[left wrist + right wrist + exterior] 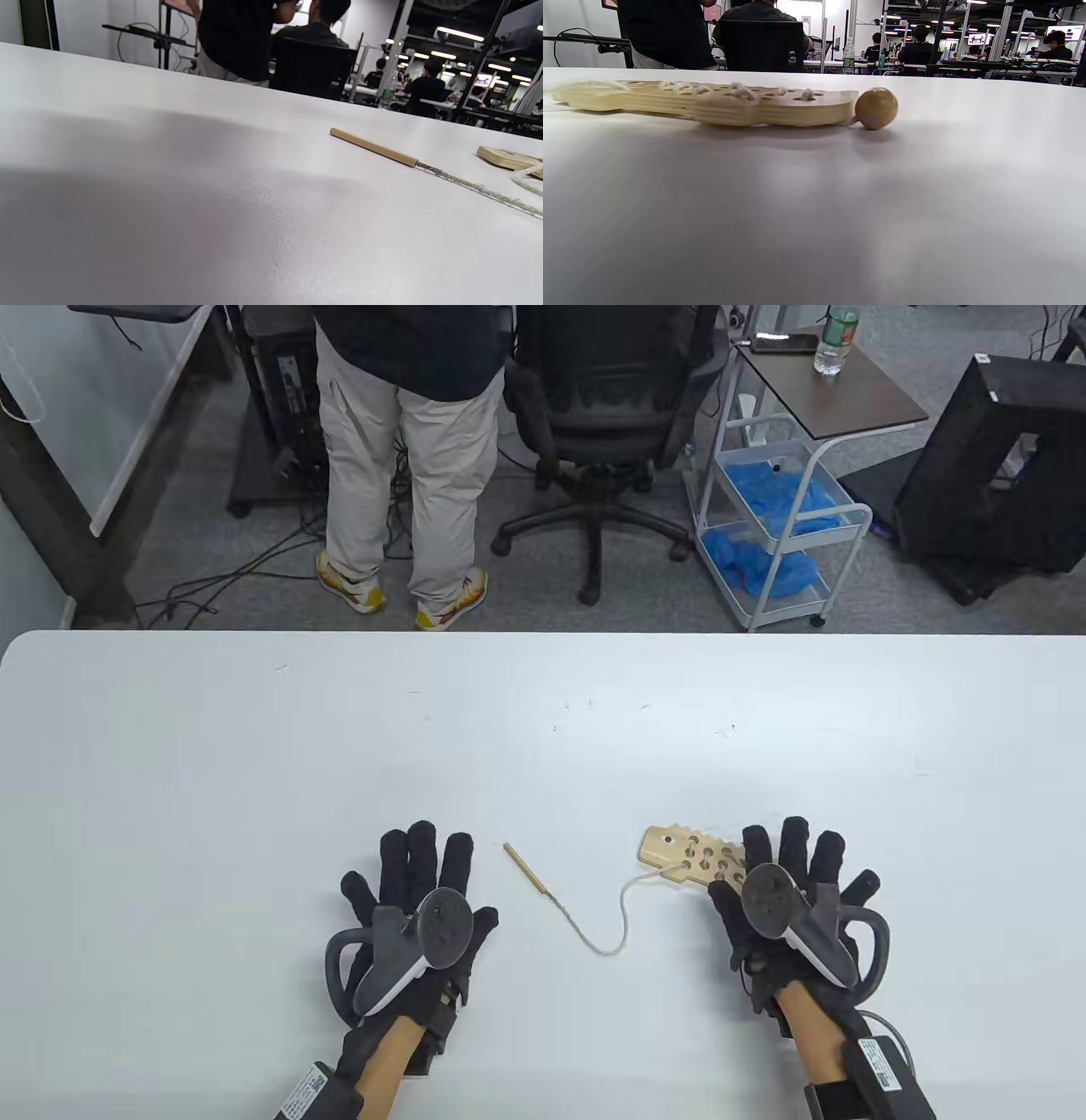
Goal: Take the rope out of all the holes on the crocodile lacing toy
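Observation:
The wooden crocodile lacing toy [687, 857] lies flat near the table's front, right of centre, with white rope laced through several holes [742, 92]. Its right part is hidden under my right hand [785, 882], which lies open over it with straight fingers. A wooden ball [876, 108] sits at one end of the toy. The loose rope [615, 925] curls left to a wooden needle [528, 869] lying on the table. My left hand [416, 891] rests flat and open on the table, left of the needle [373, 147], holding nothing.
The white table [543, 712] stretches wide to the back and sides. Beyond its far edge stand a person [407, 458], an office chair [607, 415] and a white trolley [776, 517] with blue material.

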### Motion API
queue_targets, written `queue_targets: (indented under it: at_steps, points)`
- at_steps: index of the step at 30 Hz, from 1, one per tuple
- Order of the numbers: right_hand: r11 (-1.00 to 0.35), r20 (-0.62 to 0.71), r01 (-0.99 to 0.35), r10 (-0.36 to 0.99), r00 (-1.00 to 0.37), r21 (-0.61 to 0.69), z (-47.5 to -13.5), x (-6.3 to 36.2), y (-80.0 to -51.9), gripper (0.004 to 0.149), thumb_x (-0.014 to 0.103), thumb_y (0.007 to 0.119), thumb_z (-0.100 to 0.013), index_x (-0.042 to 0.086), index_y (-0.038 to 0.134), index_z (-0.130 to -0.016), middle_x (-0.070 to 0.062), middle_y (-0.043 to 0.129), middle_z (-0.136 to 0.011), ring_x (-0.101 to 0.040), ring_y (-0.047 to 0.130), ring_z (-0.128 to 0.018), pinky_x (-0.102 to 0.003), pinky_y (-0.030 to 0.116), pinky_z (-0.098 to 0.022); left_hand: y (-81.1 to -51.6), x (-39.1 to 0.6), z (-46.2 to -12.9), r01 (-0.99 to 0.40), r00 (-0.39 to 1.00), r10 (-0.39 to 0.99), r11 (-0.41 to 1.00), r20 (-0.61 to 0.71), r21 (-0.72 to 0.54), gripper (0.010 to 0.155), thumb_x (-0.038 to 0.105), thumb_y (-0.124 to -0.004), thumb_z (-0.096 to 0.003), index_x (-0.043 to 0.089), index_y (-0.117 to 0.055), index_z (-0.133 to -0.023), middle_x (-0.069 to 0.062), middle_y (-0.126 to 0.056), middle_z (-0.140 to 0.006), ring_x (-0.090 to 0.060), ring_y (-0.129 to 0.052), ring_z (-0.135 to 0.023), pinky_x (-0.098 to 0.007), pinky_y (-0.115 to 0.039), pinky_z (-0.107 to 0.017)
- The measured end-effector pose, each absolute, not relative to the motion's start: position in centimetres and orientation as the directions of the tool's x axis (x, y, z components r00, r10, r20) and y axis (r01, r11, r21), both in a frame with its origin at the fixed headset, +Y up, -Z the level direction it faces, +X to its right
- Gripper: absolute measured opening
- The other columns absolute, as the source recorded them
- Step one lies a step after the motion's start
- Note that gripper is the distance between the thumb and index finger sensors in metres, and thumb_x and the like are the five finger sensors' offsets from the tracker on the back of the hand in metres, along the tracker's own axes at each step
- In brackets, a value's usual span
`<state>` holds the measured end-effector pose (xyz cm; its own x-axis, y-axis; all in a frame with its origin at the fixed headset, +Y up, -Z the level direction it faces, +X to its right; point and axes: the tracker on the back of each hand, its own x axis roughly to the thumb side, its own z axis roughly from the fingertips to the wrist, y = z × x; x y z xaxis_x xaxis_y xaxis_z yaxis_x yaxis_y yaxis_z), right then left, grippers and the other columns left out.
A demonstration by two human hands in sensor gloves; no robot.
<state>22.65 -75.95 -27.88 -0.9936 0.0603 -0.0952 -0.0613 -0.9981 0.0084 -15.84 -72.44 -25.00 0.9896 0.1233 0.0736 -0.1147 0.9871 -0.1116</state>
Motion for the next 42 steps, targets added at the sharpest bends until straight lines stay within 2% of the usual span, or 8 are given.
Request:
queue_targets:
  at_steps: [11,18,21,26,32,37,40,42]
  points:
    - [-0.998,-0.095,-0.067,0.065,-0.993,0.015,-28.0,22.7,-76.0,0.076,0.067,0.058,-0.045,0.03,0.035,-0.107,-0.016,0.021,-0.118,-0.054,0.018,-0.103,-0.083,0.016,-0.057,-72.3,-15.8,-24.9,-0.123,0.988,0.132,0.986,0.077,-0.114,0.085,0.064,-0.054,-0.0466,0.036,-0.013,-0.115,-0.009,-0.008,-0.124,-0.037,-0.006,-0.113,-0.08,-0.018,-0.072]
    - [-0.972,-0.179,-0.23,0.234,-0.955,-0.046,-27.9,26.7,-73.4,0.083,0.065,0.076,-0.042,0.028,0.041,-0.107,-0.016,0.024,-0.119,-0.056,0.014,-0.102,-0.085,0.009,-0.053,-71.8,-15.9,-24.7,-0.135,0.987,0.144,0.985,0.077,-0.107,0.085,0.064,-0.054,-0.0466,0.036,-0.013,-0.115,-0.009,-0.008,-0.124,-0.037,-0.006,-0.113,-0.08,-0.018,-0.072]
    - [-0.951,-0.241,-0.308,0.297,-0.924,0.007,-28.7,29.3,-72.6,0.085,0.063,0.081,-0.04,0.028,0.043,-0.107,-0.015,0.024,-0.119,-0.056,0.012,-0.102,-0.085,0.009,-0.053,-72.0,-15.6,-24.7,-0.133,0.986,0.144,0.984,0.09,-0.118,0.085,0.064,-0.054,-0.0467,0.036,-0.013,-0.115,-0.009,-0.008,-0.124,-0.037,-0.006,-0.114,-0.08,-0.017,-0.072]
    - [-0.961,-0.224,-0.218,0.177,-0.958,0.169,-30.6,30.6,-72.2,0.088,0.062,0.084,-0.037,0.031,0.041,-0.107,-0.012,0.022,-0.12,-0.054,0.01,-0.104,-0.085,0.009,-0.055,-72.0,-15.1,-24.7,-0.117,0.984,0.132,0.985,0.116,-0.127,0.085,0.064,-0.054,-0.0466,0.037,-0.013,-0.115,-0.009,-0.008,-0.124,-0.036,-0.006,-0.114,-0.08,-0.017,-0.072]
    - [-0.901,-0.172,-0.161,0.099,-0.98,0.402,-33.0,29.5,-75.1,0.098,0.066,0.086,-0.029,0.036,0.034,-0.107,-0.009,0.017,-0.121,-0.051,0.01,-0.106,-0.084,0.008,-0.059,-71.8,-14.9,-24.6,-0.126,0.979,0.146,0.983,0.146,-0.136,0.084,0.064,-0.054,-0.0467,0.037,-0.013,-0.115,-0.006,-0.009,-0.124,-0.036,-0.007,-0.114,-0.08,-0.018,-0.072]
    - [-0.89,-0.175,-0.09,0.012,-0.985,0.447,-33.8,28.0,-77.9,0.099,0.068,0.083,-0.025,0.033,0.039,-0.107,-0.011,0.025,-0.121,-0.051,0.026,-0.108,-0.084,0.014,-0.062,-71.9,-14.8,-24.6,-0.122,0.978,0.143,0.982,0.151,-0.142,0.085,0.064,-0.055,-0.0465,0.037,-0.013,-0.115,-0.006,-0.01,-0.124,-0.036,-0.008,-0.114,-0.08,-0.018,-0.072]
    - [-0.926,-0.199,-0.108,0.036,-0.979,0.361,-33.9,27.4,-77.8,0.095,0.062,0.085,-0.025,0.028,0.048,-0.105,-0.013,0.036,-0.119,-0.05,0.044,-0.106,-0.084,0.021,-0.064,-72.0,-14.7,-24.6,-0.128,0.977,0.149,0.982,0.154,-0.143,0.085,0.064,-0.055,-0.0465,0.037,-0.013,-0.115,-0.006,-0.01,-0.124,-0.036,-0.008,-0.114,-0.08,-0.018,-0.072]
    - [-0.942,-0.177,-0.026,-0.036,-0.983,0.336,-33.8,26.7,-77.5,0.092,0.06,0.085,-0.024,0.024,0.053,-0.103,-0.012,0.045,-0.117,-0.046,0.054,-0.104,-0.083,0.026,-0.065,-72.1,-14.6,-24.6,-0.123,0.977,0.146,0.982,0.157,-0.146,0.085,0.064,-0.055,-0.0464,0.037,-0.013,-0.115,-0.006,-0.01,-0.124,-0.037,-0.008,-0.114,-0.08,-0.018,-0.072]
